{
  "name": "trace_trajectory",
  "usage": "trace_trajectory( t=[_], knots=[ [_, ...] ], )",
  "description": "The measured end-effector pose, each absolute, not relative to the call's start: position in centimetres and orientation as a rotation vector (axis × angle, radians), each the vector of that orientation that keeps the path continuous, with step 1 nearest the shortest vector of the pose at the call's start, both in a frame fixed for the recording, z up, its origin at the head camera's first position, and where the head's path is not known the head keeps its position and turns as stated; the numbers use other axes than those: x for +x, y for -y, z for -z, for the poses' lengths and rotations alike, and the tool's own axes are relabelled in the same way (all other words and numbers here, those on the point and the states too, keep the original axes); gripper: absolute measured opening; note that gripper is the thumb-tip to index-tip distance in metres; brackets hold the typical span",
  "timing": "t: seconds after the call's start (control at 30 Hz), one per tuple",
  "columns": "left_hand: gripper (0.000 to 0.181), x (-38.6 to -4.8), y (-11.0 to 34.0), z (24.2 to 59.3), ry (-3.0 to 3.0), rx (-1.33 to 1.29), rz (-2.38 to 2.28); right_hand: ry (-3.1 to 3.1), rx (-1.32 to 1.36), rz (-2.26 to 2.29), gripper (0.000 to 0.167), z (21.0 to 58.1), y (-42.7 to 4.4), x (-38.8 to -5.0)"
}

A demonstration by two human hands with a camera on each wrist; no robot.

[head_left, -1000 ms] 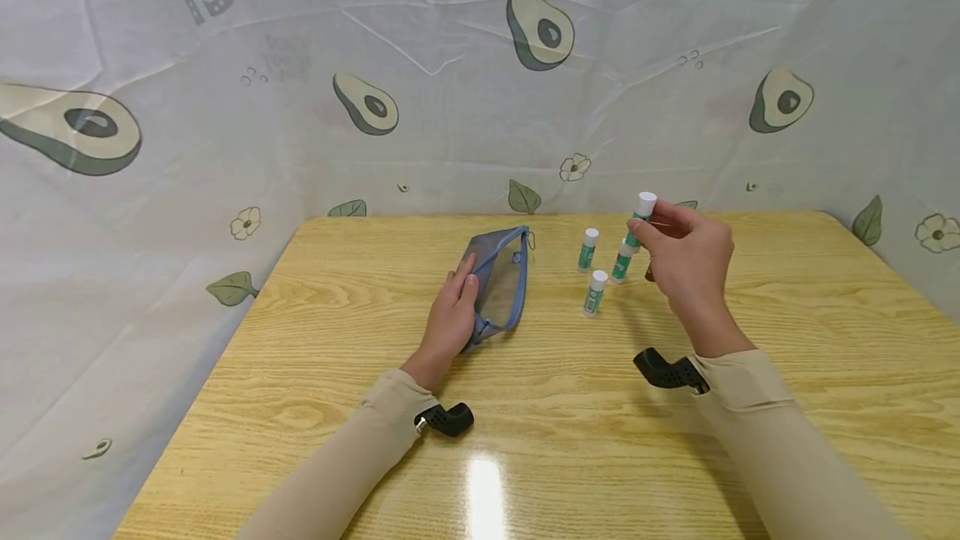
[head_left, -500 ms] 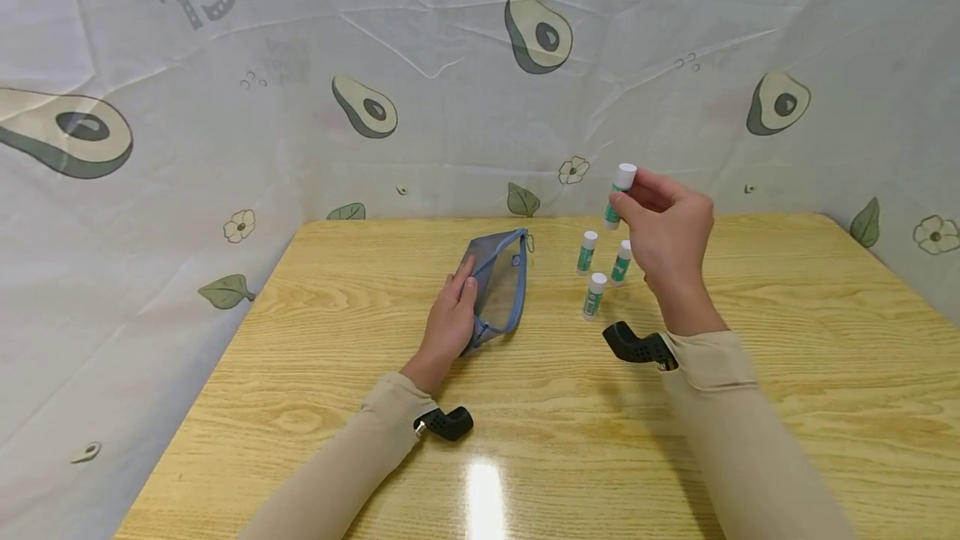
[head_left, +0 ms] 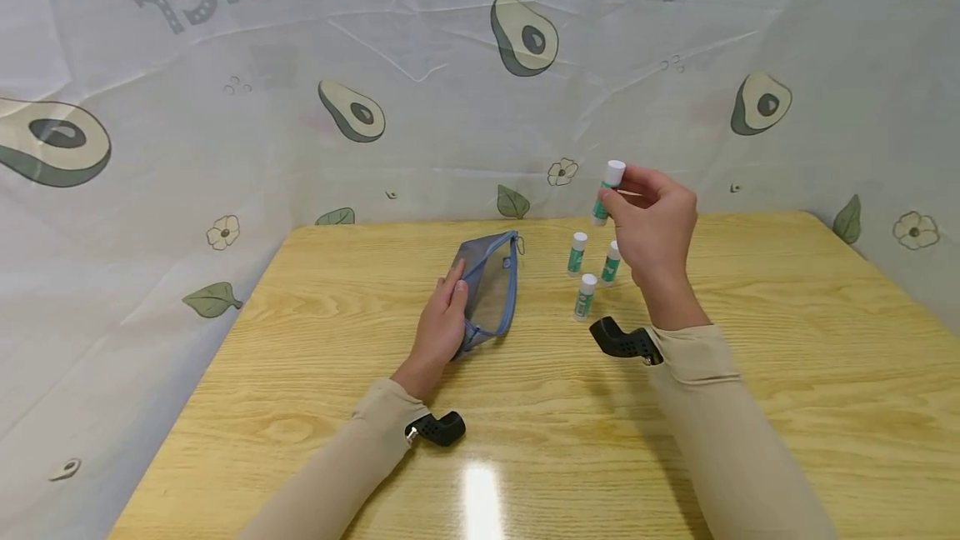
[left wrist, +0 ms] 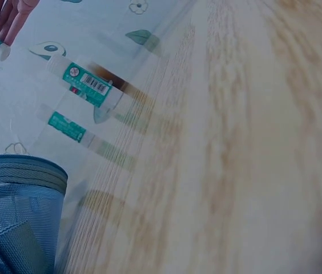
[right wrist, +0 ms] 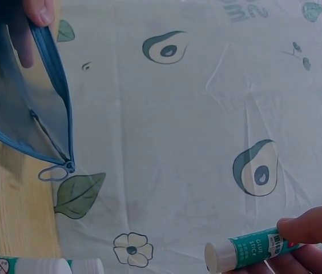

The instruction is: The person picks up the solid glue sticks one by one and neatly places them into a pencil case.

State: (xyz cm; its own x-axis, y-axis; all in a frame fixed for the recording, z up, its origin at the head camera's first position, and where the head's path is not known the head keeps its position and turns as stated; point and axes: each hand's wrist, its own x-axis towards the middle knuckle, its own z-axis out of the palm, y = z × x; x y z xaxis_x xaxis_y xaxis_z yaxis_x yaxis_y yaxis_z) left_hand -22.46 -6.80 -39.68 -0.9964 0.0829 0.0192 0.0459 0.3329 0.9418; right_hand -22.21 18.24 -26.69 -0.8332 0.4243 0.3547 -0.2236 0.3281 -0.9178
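Note:
On the left of the table, my left hand grips the near-left side of a blue mesh zipper pouch. Its zippered mouth gapes toward the right. My right hand pinches a glue stick with a white cap and green label, raised above the tabletop and slightly tilted. Below it, several more glue sticks stand upright: one at the back, one in front and one to the right. In the right wrist view the lettering on the held glue stick reads "GLUE STICK".
The wooden table ends at a pale curtain printed with avocados, which also runs down the left side. Behind a standing stick in the left wrist view, a dark brown object shows partly. Black wrist mounts stick out from both sleeves.
My right hand has lifted its glue stick up and moved left, away from the standing sticks. The left hand keeps its grip on the pouch; the head view has shifted slightly.

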Motion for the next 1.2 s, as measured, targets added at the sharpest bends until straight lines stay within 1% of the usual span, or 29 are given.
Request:
trace_trajectory(
  t=[0.53, 1.2],
  knots=[
    [0.053, -22.3, 6.9, 39.5, -2.548, 0.114, -1.806, 2.156, -0.145, -1.514, 0.040, 27.2, -17.0, -22.6],
    [0.052, -22.3, 6.9, 39.6, -2.555, 0.134, -1.811, 2.182, -0.060, -1.545, 0.037, 29.0, -14.7, -23.4]
  ],
)
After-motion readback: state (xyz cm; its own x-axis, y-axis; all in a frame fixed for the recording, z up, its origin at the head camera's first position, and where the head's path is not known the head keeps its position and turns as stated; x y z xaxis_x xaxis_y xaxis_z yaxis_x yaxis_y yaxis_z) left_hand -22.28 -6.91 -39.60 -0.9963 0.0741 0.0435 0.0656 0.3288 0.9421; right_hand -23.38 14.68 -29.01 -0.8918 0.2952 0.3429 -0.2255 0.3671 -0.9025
